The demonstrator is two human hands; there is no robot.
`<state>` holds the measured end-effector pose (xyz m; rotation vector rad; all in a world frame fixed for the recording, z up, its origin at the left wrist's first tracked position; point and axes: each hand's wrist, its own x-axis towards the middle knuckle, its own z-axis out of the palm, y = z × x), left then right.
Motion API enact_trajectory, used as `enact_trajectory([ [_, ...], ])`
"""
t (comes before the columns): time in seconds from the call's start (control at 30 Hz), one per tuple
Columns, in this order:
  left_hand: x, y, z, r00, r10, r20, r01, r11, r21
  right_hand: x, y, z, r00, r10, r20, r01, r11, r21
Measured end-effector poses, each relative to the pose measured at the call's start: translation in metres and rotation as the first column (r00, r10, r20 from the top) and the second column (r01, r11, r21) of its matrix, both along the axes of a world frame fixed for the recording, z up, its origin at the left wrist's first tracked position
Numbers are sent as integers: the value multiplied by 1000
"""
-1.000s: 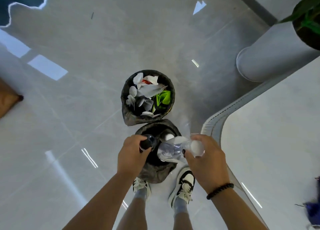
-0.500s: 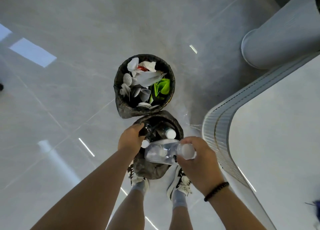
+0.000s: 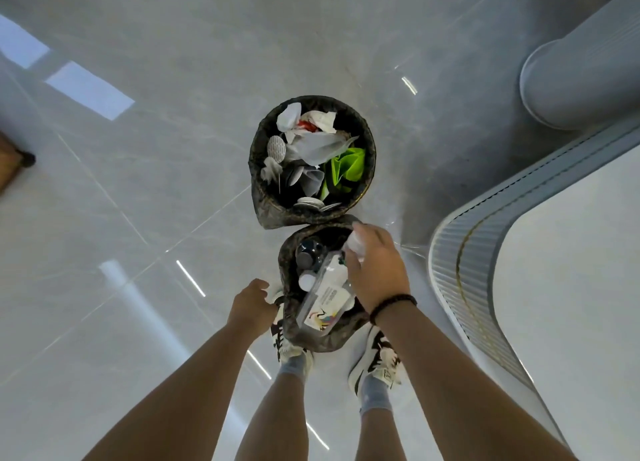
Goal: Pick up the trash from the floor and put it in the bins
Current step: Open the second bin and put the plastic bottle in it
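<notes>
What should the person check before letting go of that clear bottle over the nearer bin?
1. Clear bottle held by right hand: ok, gripped at its cap end.
2. Bottle over the near bin, not the far bin: ok.
3. Room in the near bin: cannot tell; a dark bottle already lies inside.
4. Left hand clear of the drop: ok, beside the bin, holding nothing.
5. Bottle empty: cannot tell.
</notes>
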<state>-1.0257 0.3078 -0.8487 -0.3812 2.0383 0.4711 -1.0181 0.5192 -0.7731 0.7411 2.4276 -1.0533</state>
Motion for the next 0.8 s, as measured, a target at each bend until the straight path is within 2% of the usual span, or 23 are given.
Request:
enact_trajectory([
  [0.13, 15, 14, -4, 997, 67, 43, -68, 997, 40, -29, 19, -39, 963, -238, 122, 248, 966, -72],
  [0.23, 21, 27, -5, 994, 102, 32, -104, 992, 74, -38, 25, -62, 929, -335, 155, 352, 931, -98],
  [0.4, 20, 35, -1, 965, 262, 12, -262, 964, 52, -37, 22, -71, 900, -424, 100, 433, 896, -96],
  [0.47, 21, 33, 5, 953, 302, -13, -299, 950, 92, -35, 17, -71, 877, -476, 59, 480, 873, -89],
  [0.5, 23, 33, 9, 963, 262, -59, -253, 960, 120, -34, 15, -71, 866, -500, 33, 501, 862, -78],
  [0.57, 27, 33, 19, 979, 66, -193, -39, 990, 138, -35, 10, -71, 842, -538, -31, 535, 842, -66],
  [0.67, 30, 45, 22, 932, -248, -265, 277, 958, 77, -40, 2, -75, 810, -584, -43, 582, 811, -54],
  [0.73, 31, 53, 18, 925, -283, -253, 308, 949, 65, -42, -2, -78, 770, -637, -24, 634, 769, -77],
  [0.8, 31, 57, 13, 941, -228, -250, 250, 967, 58, -42, -5, -78, 761, -649, -5, 643, 756, -124],
])
